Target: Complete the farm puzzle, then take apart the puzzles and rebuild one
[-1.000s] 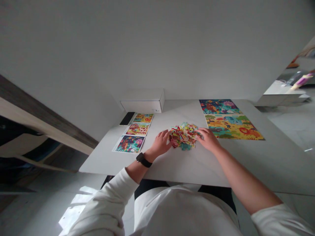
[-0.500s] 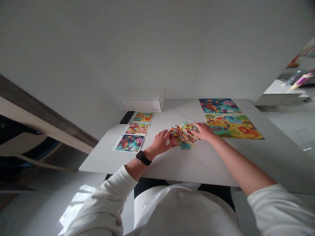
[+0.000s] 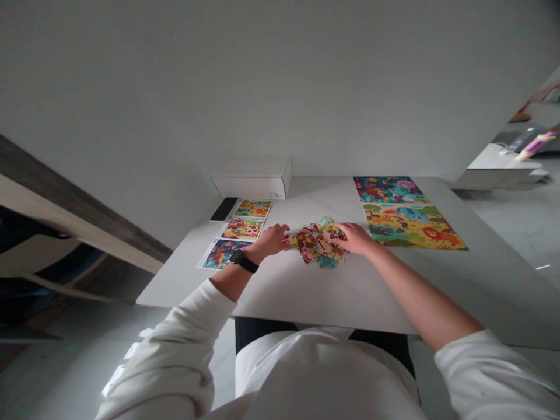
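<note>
A heap of colorful jigsaw puzzle pieces (image 3: 315, 246) lies in the middle of the white table (image 3: 280, 291). Off the heap's left side is my left hand (image 3: 272, 240), with a dark watch on its wrist. A red puzzle piece (image 3: 286, 240) shows between its thumb and fingers, and other pieces lie just to the right of it. My right hand (image 3: 353, 238) rests against the heap's right edge. Its thumb and fingers are apart and touch the outer pieces; whether it grips any of them is hard to make out.
Two finished-looking picture sheets (image 3: 411, 224) lie at the back right. On the left are a card with three small pictures (image 3: 242, 228) and a black phone (image 3: 224, 209). Against the wall stands a white box (image 3: 251, 179).
My left hand has moved left, away from the heap, with a piece at its fingertips. Some pieces now reach farther left. My right hand has shifted slightly left along the heap's edge.
</note>
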{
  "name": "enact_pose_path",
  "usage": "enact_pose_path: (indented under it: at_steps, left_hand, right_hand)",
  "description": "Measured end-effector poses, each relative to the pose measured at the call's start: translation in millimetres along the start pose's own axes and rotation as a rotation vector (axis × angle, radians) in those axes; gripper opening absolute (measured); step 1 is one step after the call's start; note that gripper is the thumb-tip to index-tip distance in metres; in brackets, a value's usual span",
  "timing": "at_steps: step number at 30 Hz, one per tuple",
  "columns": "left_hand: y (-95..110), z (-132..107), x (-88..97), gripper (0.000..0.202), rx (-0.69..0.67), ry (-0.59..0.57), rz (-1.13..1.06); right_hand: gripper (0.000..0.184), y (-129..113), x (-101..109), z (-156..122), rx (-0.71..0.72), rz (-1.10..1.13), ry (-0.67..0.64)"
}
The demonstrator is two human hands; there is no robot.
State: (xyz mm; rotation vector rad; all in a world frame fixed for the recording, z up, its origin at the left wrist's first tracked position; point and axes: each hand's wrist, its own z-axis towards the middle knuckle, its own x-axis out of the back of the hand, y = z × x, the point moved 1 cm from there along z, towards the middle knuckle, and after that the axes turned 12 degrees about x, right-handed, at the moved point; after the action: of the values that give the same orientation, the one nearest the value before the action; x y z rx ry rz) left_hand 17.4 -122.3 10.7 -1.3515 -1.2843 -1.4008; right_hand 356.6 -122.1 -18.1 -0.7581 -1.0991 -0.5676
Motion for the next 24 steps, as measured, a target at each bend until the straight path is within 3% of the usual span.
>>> enact_pose_path:
  at_steps: [3, 6, 8, 11, 14, 17, 21, 24]
  left_hand:
    - [-19, 5, 7.6, 0.029, 0.041, 0.003, -0.093]
    - [-28, 14, 11.3, 0.015, 0.112, 0.090, -0.283]
    - [-21, 23, 9.1, 0.019, 0.115, 0.131, -0.477]
    - [6, 36, 0.5, 0.026, 0.069, 0.120, -0.670]
    - [33, 41, -6.4, 0.033, -0.013, 0.215, -0.551]
    - [42, 37, -9.4, 0.042, -0.085, 0.267, -0.425]
    - [43, 19, -14.2, 0.034, -0.167, 0.259, -0.379]
    - [56, -4, -24.4, 0.054, -0.309, 0.260, -0.294]
  right_hand:
    - [0.057, 7, 0, -14, 0.015, 0.012, 0.031]
    - [0.056, 13, 0, -28, 0.028, 0.021, 0.048]
    - [0.055, 15, 0, -35, 0.035, 0.016, 0.055]
    - [0.053, 12, 1, -40, 0.036, -0.004, 0.060]
    - [0.050, 7, 5, -45, 0.033, -0.014, 0.058]
    - [0.048, 6, 11, -56, 0.042, -0.006, 0.062]
    - [0.046, 11, 16, -68, 0.056, -0.007, 0.089]
    - [0.058, 9, 12, -66, 0.094, -0.007, 0.088]
